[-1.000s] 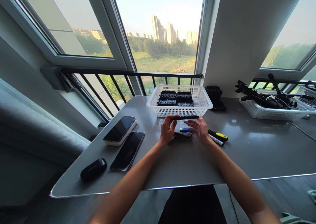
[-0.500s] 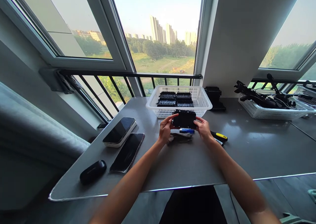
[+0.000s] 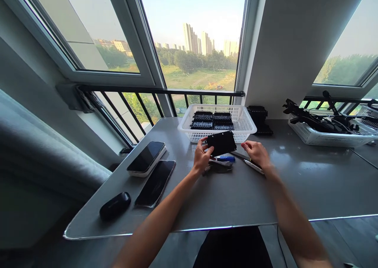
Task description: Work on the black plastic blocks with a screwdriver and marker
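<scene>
My left hand (image 3: 203, 154) grips a flat black rectangular plastic part (image 3: 222, 143) by its left end, thumb on the near face, and holds it up tilted in front of the white basket. To the right, apart from the part, my right hand (image 3: 257, 154) is closed over the handle of a tool with a flat grey blade (image 3: 240, 155); a little yellow shows, but most of the handle is hidden. Just below that hand lies a white pen-like stick (image 3: 253, 166). A blue marker (image 3: 226, 158) and a crumpled grey cloth (image 3: 219, 167) lie under the black part.
A white basket (image 3: 185, 131) holds several black ribbed parts (image 3: 212, 120). More black parts (image 3: 258, 118) are stacked beside it. Two phones (image 3: 155, 183) (image 3: 146, 156), one on a white box, and a black case (image 3: 115, 206) sit left. A basket of cables (image 3: 330, 136) stands right.
My right hand has let go of the black part and moved right onto the yellow-and-black-handled tool. The part, now in my left hand alone, has tilted.
</scene>
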The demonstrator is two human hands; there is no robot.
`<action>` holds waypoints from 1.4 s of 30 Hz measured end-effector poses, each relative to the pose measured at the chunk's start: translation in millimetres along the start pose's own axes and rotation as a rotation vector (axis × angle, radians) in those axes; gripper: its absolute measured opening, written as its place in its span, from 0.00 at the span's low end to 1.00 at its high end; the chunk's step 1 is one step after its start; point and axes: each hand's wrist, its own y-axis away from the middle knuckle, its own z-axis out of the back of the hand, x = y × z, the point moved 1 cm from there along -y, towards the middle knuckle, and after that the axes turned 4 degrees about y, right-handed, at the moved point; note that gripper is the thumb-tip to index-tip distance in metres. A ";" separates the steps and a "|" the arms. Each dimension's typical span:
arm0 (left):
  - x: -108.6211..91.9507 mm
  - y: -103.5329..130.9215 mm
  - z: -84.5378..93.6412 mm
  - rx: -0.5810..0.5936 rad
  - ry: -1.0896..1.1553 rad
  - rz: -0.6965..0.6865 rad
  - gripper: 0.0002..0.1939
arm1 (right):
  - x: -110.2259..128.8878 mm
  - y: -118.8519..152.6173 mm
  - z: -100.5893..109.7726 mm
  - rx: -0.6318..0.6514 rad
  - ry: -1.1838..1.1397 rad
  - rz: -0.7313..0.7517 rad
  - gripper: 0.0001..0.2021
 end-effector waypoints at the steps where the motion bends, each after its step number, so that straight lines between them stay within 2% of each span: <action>1: -0.4 -0.5 1.2 -0.020 0.011 0.001 0.29 | -5.0 0.1 5.6 0.044 0.125 -0.032 0.17; 4: -1.4 -0.8 3.0 -0.054 0.036 0.006 0.28 | -21.0 0.7 17.2 0.211 0.267 -0.109 0.12; 8: 0.1 -0.5 3.0 -0.074 0.034 0.015 0.27 | -37.7 3.8 25.9 0.375 0.201 -0.146 0.11; 14: 3.5 -0.9 4.4 -0.138 0.015 -0.003 0.24 | -49.0 6.2 27.8 0.460 0.122 -0.179 0.10; 17: -0.3 -0.6 6.6 -0.246 0.041 -0.090 0.22 | -48.9 5.1 27.2 0.460 0.121 -0.152 0.09; 22: -12.2 -2.6 15.5 -0.515 0.100 -0.297 0.21 | -44.4 2.7 30.4 0.410 0.138 -0.094 0.09; 25: -14.3 -7.6 22.5 -0.581 0.107 -0.316 0.22 | -39.4 1.5 33.8 0.360 0.055 -0.023 0.10; 31: -6.8 -16.3 30.3 -0.581 0.105 -0.272 0.25 | -14.4 8.3 40.5 0.381 -0.312 0.131 0.22; 33: -3.2 -16.2 29.0 -0.553 0.126 -0.226 0.25 | -3.3 11.0 38.6 0.340 -0.402 0.166 0.25; 38: 2.8 -11.3 20.3 -0.452 0.182 -0.110 0.22 | 13.9 9.9 22.0 -0.037 -0.340 0.247 0.26; 42: 0.3 -8.1 12.7 -0.385 0.204 -0.147 0.23 | 18.4 5.5 5.7 -0.184 -0.270 0.219 0.24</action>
